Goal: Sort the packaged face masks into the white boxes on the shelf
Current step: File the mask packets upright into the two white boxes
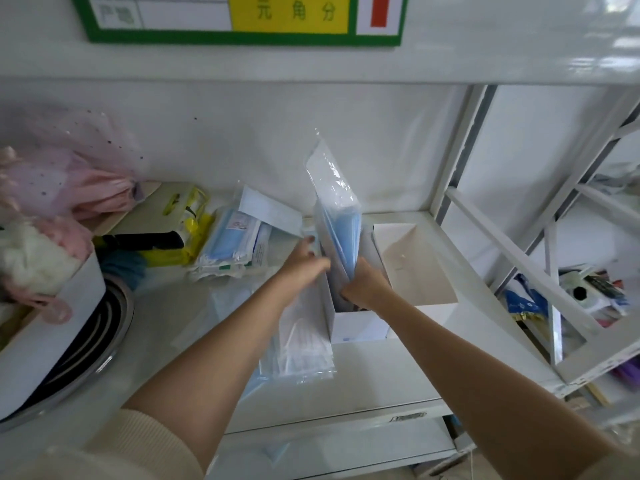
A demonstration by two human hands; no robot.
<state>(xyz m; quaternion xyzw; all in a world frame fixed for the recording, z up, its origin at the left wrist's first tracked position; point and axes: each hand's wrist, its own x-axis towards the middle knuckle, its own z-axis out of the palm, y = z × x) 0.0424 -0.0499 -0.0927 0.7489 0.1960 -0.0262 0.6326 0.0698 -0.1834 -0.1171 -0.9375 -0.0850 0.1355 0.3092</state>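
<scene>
My right hand [363,284] grips the lower end of a clear pack of blue face masks [337,220], which stands upright with its bottom inside a narrow white box [358,327] on the shelf. My left hand [306,261] rests against the left side of that pack and the box's left wall, fingers together. Just right of it stands a wider white box [412,268], open and holding nothing I can see. More mask packs [301,344] lie flat under my left forearm, and a loose pile of packs [235,244] sits behind to the left.
The white shelf board [363,372] has a metal upright [457,150] at its right. A round white container [52,323] of pink and white items stands at the left, with a yellow packet [187,230] behind. A neighbouring rack [588,299] holds mixed goods.
</scene>
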